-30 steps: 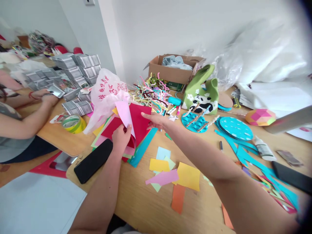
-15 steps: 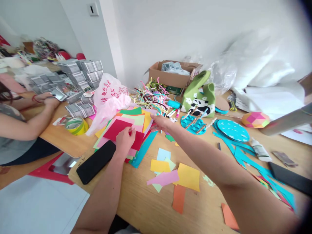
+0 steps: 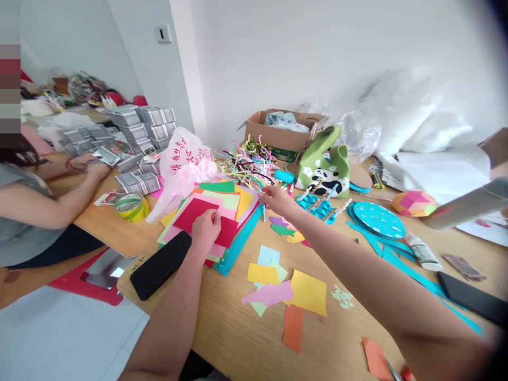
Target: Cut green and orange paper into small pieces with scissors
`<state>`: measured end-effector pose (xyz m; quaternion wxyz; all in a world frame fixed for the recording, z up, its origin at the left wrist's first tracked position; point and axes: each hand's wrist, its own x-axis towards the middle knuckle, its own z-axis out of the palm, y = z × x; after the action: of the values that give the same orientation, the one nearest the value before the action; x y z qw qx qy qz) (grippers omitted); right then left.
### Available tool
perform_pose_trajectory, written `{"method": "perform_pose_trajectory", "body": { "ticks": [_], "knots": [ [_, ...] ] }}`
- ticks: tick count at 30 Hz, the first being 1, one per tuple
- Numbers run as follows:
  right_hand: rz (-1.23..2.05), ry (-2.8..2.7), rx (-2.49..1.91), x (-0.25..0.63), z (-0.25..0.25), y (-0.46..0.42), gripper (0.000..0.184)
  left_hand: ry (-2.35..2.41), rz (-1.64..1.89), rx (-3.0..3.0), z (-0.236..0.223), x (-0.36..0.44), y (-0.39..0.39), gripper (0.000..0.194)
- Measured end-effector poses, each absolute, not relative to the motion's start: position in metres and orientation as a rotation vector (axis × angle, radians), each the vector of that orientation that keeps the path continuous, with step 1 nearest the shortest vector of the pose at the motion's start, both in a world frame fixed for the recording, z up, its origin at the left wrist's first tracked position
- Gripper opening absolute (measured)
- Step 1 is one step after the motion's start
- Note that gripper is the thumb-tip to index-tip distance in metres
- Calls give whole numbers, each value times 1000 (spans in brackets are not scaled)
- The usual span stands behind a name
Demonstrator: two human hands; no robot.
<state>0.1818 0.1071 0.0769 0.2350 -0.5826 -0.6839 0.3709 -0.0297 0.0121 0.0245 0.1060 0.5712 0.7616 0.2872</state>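
My left hand (image 3: 206,230) rests on a stack of coloured paper, its fingers closed on a sheet of red paper (image 3: 228,231) near the top. Under the red lie pink, pale green, yellow, lilac and blue sheets (image 3: 242,241), fanned out unevenly. My right hand (image 3: 278,202) is at the stack's far right corner, fingers curled together by the edge of the lilac sheet; what they pinch is hidden. A black phone (image 3: 161,264) lies against the stack, beside my left wrist. Small paper shapes (image 3: 282,230) lie below my right hand.
Paper scraps (image 3: 309,291) lie in front. Behind are pipe cleaners (image 3: 250,164), a plastic bag (image 3: 184,164), a cardboard box (image 3: 273,127) and a green panda bag (image 3: 323,169). Blue discs (image 3: 379,219) and a glue bottle (image 3: 424,253) are right. A co-worker's hands (image 3: 97,164) are left.
The raised red and lilac sheets have come down flat on the stack. My right hand has moved right to the stack's corner and its fingers have curled in. My left hand stays on the red paper.
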Motion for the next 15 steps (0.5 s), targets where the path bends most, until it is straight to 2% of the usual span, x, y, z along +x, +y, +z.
{"method": "perform_pose_trajectory", "body": {
  "ticks": [6, 15],
  "knots": [
    [771, -2232, -1424, 151, 89, 87, 22, 2411, 794, 1595, 31, -54, 11, 33],
    [530, -2549, -1442, 84, 63, 123, 29, 2425, 693, 1774, 19, -53, 12, 34]
  ]
}}
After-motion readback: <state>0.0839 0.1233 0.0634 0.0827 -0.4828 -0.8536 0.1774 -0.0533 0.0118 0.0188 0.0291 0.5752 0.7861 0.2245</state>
